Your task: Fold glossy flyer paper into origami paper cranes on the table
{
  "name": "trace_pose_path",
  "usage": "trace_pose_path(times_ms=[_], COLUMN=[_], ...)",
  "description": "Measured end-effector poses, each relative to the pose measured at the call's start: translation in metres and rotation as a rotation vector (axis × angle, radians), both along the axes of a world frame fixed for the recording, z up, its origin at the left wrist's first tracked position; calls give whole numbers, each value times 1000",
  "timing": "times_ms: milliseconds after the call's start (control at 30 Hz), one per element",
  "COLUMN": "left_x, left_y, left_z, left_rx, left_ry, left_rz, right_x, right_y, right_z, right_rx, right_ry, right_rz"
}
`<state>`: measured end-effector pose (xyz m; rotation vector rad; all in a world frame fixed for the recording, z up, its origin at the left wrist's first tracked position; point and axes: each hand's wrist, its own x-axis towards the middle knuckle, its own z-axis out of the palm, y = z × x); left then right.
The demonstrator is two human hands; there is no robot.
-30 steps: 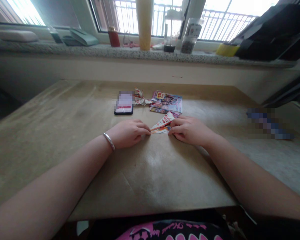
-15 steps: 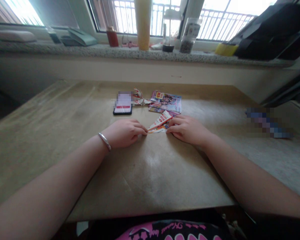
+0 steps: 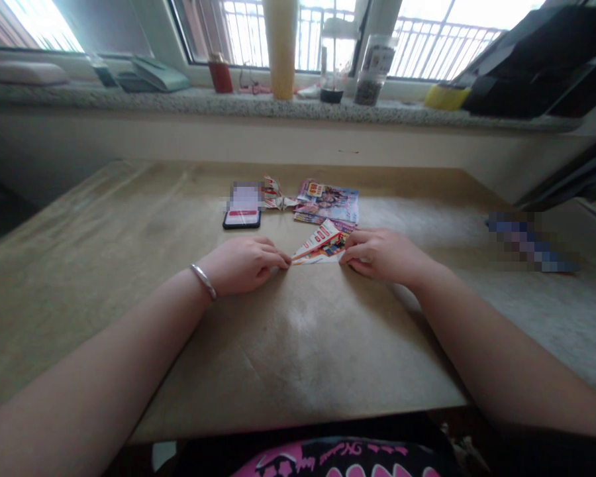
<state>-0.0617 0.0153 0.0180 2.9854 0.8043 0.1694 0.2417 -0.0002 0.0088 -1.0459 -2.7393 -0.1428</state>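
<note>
A folded piece of printed paper [image 3: 318, 245], white with red lettering and colourful pictures, lies on the table between my hands. It narrows to a point on the left, where the closed fingertips of my left hand [image 3: 251, 265] press on its tip. At the wider right end, my right hand [image 3: 377, 255] has its fingers bent together on the lower corner. Just behind the paper is a small stack of colourful printed leaflets [image 3: 334, 202]. My fingertips hide the paper's two ends.
A phone [image 3: 242, 207] lies on the table [image 3: 288, 358] at the back left. Beside it is a folded paper shape [image 3: 277, 197]. A blurred flat item [image 3: 529, 242] is at the far right. Bottles and a jar [image 3: 372, 73] stand on the windowsill [image 3: 179, 103].
My right hand has slid a little to the right along the paper's lower edge, uncovering more of its printed picture. My left hand stays at the pointed tip.
</note>
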Motion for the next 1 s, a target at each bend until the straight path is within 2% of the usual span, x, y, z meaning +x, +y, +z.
trace_pose_path(times_ms=[367, 567, 1000], left_x=[-1, 0, -2], left_y=[1, -1, 3], left_z=[-1, 1, -3], left_rx=[-21, -24, -51], left_ry=[-6, -1, -25], left_rz=[22, 36, 17], right_x=[6, 7, 18], right_y=[-3, -4, 0], right_z=[7, 11, 9], right_rx=[-102, -108, -132], right_ry=[-42, -74, -33], right_rz=[-120, -159, -105])
